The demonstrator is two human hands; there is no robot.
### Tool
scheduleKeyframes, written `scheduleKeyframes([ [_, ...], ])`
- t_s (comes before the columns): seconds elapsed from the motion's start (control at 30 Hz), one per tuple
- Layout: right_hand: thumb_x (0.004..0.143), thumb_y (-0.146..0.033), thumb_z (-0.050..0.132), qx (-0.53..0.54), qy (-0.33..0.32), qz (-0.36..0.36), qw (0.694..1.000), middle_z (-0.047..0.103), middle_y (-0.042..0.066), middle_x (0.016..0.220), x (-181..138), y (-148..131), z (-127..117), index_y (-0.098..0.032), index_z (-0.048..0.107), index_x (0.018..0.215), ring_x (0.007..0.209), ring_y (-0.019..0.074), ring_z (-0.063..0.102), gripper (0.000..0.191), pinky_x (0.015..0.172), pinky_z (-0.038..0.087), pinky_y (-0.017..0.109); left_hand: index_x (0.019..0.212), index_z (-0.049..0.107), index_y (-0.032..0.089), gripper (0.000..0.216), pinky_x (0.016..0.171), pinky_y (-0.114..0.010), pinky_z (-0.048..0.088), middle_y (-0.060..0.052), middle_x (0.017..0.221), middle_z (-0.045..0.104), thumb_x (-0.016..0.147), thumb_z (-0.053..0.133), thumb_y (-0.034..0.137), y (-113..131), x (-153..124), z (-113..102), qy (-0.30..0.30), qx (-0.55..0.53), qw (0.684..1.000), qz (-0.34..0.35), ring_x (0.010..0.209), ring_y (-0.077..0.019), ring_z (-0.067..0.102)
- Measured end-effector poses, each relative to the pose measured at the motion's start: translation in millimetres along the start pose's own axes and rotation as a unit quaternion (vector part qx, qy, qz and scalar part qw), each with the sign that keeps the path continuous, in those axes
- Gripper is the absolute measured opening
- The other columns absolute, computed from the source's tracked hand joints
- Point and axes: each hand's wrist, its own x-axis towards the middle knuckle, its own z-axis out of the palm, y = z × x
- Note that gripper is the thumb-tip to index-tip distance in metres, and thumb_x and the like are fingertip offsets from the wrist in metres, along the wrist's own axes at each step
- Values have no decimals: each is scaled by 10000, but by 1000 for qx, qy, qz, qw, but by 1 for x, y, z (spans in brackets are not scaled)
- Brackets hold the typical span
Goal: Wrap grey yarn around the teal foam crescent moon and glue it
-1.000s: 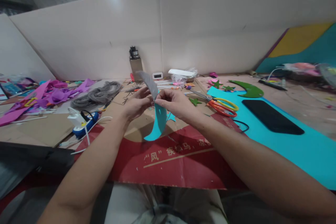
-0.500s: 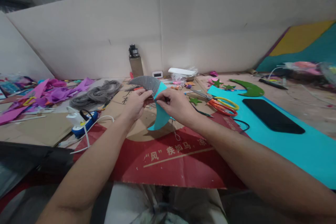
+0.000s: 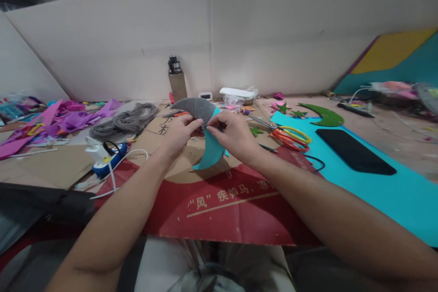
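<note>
A crescent moon cutout (image 3: 211, 151) is held up over the cardboard, its upper part covered in grey that looks like wound yarn, its lower part bright blue. My left hand (image 3: 180, 133) is closed on the inner edge near the middle, thumb and fingers pinching it. Pressed against the outer edge is my right hand (image 3: 234, 134), thumb and forefinger pinched together where grey meets blue. Any strand between those fingers is too fine to make out. A thin loop of string (image 3: 229, 172) hangs below the right hand.
A grey yarn skein (image 3: 125, 121) and purple scraps (image 3: 78, 121) lie left, beside a power strip (image 3: 109, 159). Scissors (image 3: 289, 139), a green crescent (image 3: 325, 116), and a black phone (image 3: 354, 150) on a blue sheet (image 3: 386, 200) are right. Red-and-brown cardboard (image 3: 236, 219) lies below my hands.
The cutout has shifted slightly right and turned a little. My right hand has moved slightly right, its fingertips now at the grey-blue border; my left hand keeps its hold.
</note>
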Motion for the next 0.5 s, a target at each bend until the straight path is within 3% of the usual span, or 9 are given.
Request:
scheduleKeyframes([
  [0.33, 751, -177, 612, 15, 13, 34, 999, 614, 7, 692, 1, 1, -1, -158, 636, 741, 652, 120, 536, 33, 610, 381, 243, 817, 681, 141, 284, 646, -292, 491, -52, 774, 692, 586, 776, 275, 8, -1, -1, -43, 49, 998, 27, 701, -179, 622],
  [0.43, 780, -222, 602, 11, -10, 41, 999, 631, 16, 717, 2, 2, 0, -159, 641, 748, 670, 123, 531, 81, 629, 378, 249, 817, 691, 138, 270, 673, -310, 482, -55, 759, 694, 596, 758, 279, 11, 4, -11, -10, 112, 993, 46, 708, -193, 622],
  [0.5, 804, -221, 569, 12, -43, 48, 998, 640, 19, 730, 2, 2, 1, -160, 648, 776, 664, 120, 524, 104, 626, 366, 251, 735, 682, 137, 212, 661, -310, 465, -51, 700, 677, 632, 724, 317, 11, 9, -25, 51, 217, 971, 83, 671, -189, 606],
])
